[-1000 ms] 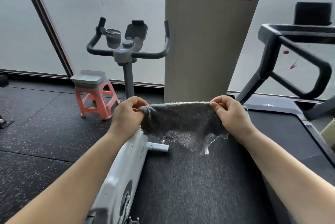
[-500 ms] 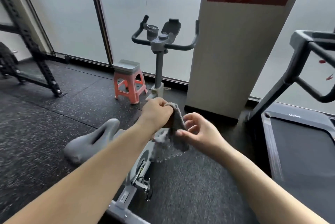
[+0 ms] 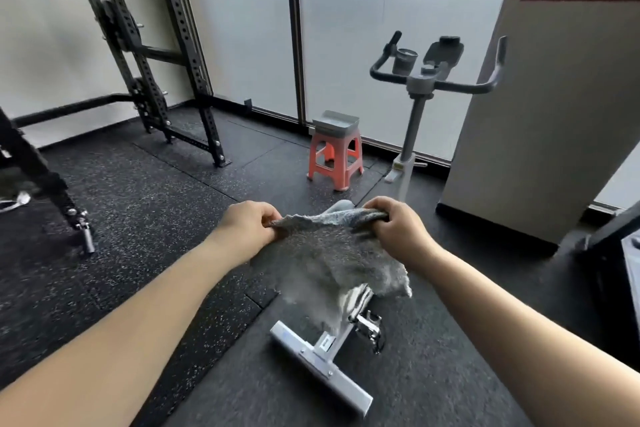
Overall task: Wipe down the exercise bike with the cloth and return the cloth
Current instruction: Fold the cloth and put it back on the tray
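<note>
A grey terry cloth (image 3: 329, 253) hangs spread between my two hands over the exercise bike. My left hand (image 3: 251, 224) pinches its left edge and my right hand (image 3: 398, 229) grips its right edge. The cloth covers the bike's saddle and body; only a bit of grey saddle (image 3: 341, 207) shows above it. The bike's white rear foot bar (image 3: 318, 362) lies on the floor below. Its black handlebar (image 3: 436, 80) with a grey cup holder stands farther back on a grey post.
An orange stool with a grey tray (image 3: 336, 149) stands left of the bike's front post. A black power rack (image 3: 156, 56) fills the left side. A beige pillar (image 3: 540, 115) rises on the right, with a dark treadmill edge (image 3: 609, 243) beyond it. Black rubber flooring lies all around.
My view has swung left, bringing the power rack in. My hands had bunched the cloth together, and now hold it spread apart again, lower over the bike's saddle.
</note>
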Action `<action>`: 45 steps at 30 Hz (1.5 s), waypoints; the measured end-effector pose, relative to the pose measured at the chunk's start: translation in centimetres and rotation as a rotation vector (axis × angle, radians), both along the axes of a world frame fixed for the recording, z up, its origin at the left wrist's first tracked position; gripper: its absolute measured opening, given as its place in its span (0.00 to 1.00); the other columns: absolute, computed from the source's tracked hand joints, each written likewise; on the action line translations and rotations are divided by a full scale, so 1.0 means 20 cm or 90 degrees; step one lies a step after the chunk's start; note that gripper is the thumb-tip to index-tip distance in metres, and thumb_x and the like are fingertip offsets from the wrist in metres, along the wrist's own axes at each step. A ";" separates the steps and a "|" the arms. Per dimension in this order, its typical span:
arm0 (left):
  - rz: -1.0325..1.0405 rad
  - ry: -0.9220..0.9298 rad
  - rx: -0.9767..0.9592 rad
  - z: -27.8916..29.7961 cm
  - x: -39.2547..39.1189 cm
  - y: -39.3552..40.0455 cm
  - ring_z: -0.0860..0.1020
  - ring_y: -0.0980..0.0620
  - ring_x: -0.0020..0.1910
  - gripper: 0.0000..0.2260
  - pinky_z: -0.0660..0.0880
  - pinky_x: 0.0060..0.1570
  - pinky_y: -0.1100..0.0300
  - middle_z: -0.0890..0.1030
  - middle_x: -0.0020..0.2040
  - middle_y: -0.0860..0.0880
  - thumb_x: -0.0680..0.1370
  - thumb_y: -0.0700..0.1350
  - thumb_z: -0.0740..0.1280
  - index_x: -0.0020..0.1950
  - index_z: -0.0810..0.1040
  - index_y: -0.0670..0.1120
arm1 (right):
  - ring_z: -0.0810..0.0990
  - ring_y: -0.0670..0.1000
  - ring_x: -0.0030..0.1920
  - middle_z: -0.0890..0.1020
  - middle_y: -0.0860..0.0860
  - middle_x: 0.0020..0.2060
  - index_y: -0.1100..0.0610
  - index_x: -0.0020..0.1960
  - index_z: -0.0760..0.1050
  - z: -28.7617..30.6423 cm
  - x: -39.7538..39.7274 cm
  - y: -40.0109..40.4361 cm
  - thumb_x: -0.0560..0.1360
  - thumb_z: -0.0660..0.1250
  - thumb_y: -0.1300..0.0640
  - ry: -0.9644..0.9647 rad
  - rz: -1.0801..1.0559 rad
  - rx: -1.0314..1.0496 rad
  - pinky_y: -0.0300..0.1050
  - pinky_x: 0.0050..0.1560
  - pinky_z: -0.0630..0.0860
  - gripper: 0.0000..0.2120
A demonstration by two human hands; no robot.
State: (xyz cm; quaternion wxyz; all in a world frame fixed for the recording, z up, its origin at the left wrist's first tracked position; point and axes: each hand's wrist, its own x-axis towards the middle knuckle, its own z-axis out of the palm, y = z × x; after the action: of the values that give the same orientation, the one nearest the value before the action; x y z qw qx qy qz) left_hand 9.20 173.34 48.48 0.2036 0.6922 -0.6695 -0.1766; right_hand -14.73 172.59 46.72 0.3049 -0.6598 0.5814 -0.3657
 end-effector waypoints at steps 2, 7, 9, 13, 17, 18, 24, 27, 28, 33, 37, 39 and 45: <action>-0.026 -0.045 0.001 -0.01 0.19 0.04 0.75 0.49 0.39 0.02 0.66 0.34 0.61 0.80 0.40 0.49 0.72 0.46 0.71 0.44 0.81 0.50 | 0.74 0.41 0.29 0.79 0.48 0.33 0.53 0.46 0.76 -0.01 0.18 -0.01 0.71 0.58 0.70 -0.003 -0.002 0.002 0.26 0.27 0.68 0.14; -0.022 0.024 0.013 -0.06 0.57 0.04 0.74 0.51 0.32 0.02 0.68 0.32 0.60 0.79 0.36 0.50 0.75 0.46 0.68 0.45 0.77 0.50 | 0.78 0.52 0.38 0.81 0.55 0.41 0.49 0.47 0.77 -0.12 0.53 -0.08 0.71 0.57 0.64 -0.016 -0.028 0.011 0.39 0.40 0.75 0.14; 0.012 0.097 -0.016 -0.11 0.68 0.01 0.74 0.51 0.32 0.03 0.67 0.31 0.59 0.79 0.35 0.50 0.75 0.46 0.67 0.46 0.77 0.48 | 0.77 0.53 0.41 0.80 0.54 0.40 0.51 0.49 0.77 -0.16 0.64 -0.10 0.73 0.58 0.63 -0.014 -0.044 0.012 0.44 0.44 0.72 0.12; 0.096 0.220 -0.058 -0.19 0.86 -0.09 0.74 0.48 0.36 0.04 0.68 0.30 0.60 0.78 0.38 0.47 0.77 0.46 0.65 0.46 0.76 0.46 | 0.76 0.53 0.42 0.81 0.55 0.39 0.60 0.48 0.77 -0.20 0.82 -0.21 0.74 0.58 0.63 0.024 -0.039 0.011 0.44 0.42 0.70 0.09; 0.167 0.315 -0.039 -0.24 1.01 -0.23 0.72 0.51 0.35 0.08 0.67 0.33 0.58 0.76 0.36 0.49 0.75 0.49 0.68 0.43 0.74 0.46 | 0.74 0.53 0.39 0.78 0.54 0.35 0.60 0.41 0.77 -0.24 0.98 -0.39 0.73 0.60 0.62 0.044 -0.008 0.048 0.48 0.41 0.70 0.08; 0.189 0.339 -0.015 -0.25 1.06 -0.26 0.73 0.50 0.34 0.09 0.68 0.33 0.58 0.76 0.35 0.48 0.75 0.50 0.69 0.41 0.73 0.47 | 0.72 0.52 0.37 0.76 0.53 0.32 0.59 0.39 0.76 -0.24 1.02 -0.44 0.73 0.60 0.62 0.035 -0.003 0.065 0.47 0.38 0.68 0.08; 0.207 0.647 0.324 -0.21 1.31 -0.45 0.81 0.51 0.31 0.06 0.79 0.33 0.60 0.83 0.40 0.45 0.76 0.44 0.66 0.50 0.77 0.43 | 0.79 0.51 0.45 0.82 0.55 0.50 0.53 0.57 0.75 -0.25 1.17 -0.73 0.74 0.67 0.56 -0.129 0.014 0.177 0.48 0.45 0.77 0.12; 0.196 0.756 0.332 -0.24 1.46 -0.55 0.80 0.47 0.46 0.25 0.82 0.39 0.52 0.79 0.59 0.41 0.72 0.35 0.67 0.67 0.67 0.46 | 0.78 0.51 0.42 0.79 0.56 0.50 0.50 0.64 0.70 -0.22 1.25 -0.85 0.75 0.68 0.57 -0.260 0.068 0.267 0.47 0.38 0.78 0.19; 0.199 0.773 0.322 -0.25 1.51 -0.59 0.79 0.46 0.48 0.30 0.81 0.42 0.50 0.76 0.63 0.40 0.71 0.34 0.67 0.71 0.63 0.48 | 0.77 0.51 0.39 0.79 0.55 0.46 0.49 0.65 0.69 -0.21 1.28 -0.88 0.75 0.68 0.59 -0.290 0.084 0.290 0.46 0.35 0.78 0.20; 0.276 0.665 0.191 -0.30 1.70 -0.80 0.79 0.48 0.40 0.23 0.76 0.28 0.57 0.79 0.54 0.40 0.73 0.34 0.69 0.64 0.69 0.50 | 0.72 0.49 0.34 0.76 0.53 0.34 0.47 0.54 0.79 -0.24 1.45 -1.08 0.75 0.66 0.65 -0.320 0.136 0.281 0.42 0.34 0.73 0.15; 0.286 0.592 0.130 -0.32 1.89 -1.00 0.75 0.50 0.33 0.09 0.71 0.26 0.62 0.78 0.40 0.44 0.71 0.37 0.72 0.45 0.73 0.46 | 0.76 0.49 0.38 0.82 0.53 0.38 0.53 0.42 0.83 -0.27 1.65 -1.24 0.74 0.66 0.66 -0.291 0.105 0.262 0.42 0.37 0.75 0.11; 0.246 0.599 0.133 -0.29 2.00 -1.11 0.76 0.50 0.38 0.10 0.73 0.40 0.59 0.80 0.40 0.46 0.66 0.39 0.74 0.45 0.77 0.43 | 0.77 0.49 0.40 0.83 0.53 0.40 0.55 0.46 0.83 -0.29 1.74 -1.32 0.73 0.68 0.66 -0.316 0.093 0.256 0.42 0.41 0.75 0.09; -0.015 0.281 0.186 -0.24 2.26 -1.45 0.78 0.52 0.51 0.18 0.72 0.54 0.62 0.81 0.52 0.49 0.67 0.35 0.75 0.55 0.81 0.45 | 0.81 0.51 0.49 0.82 0.55 0.53 0.57 0.62 0.77 -0.30 1.97 -1.59 0.67 0.72 0.71 -0.264 0.070 0.213 0.49 0.58 0.78 0.25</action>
State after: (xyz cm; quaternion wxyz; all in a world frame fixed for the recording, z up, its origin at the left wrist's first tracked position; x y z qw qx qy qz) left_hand 54.47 144.37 43.76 0.2406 0.6512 -0.5840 -0.4208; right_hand 24.68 140.79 40.67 0.5415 -0.5419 0.5222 -0.3747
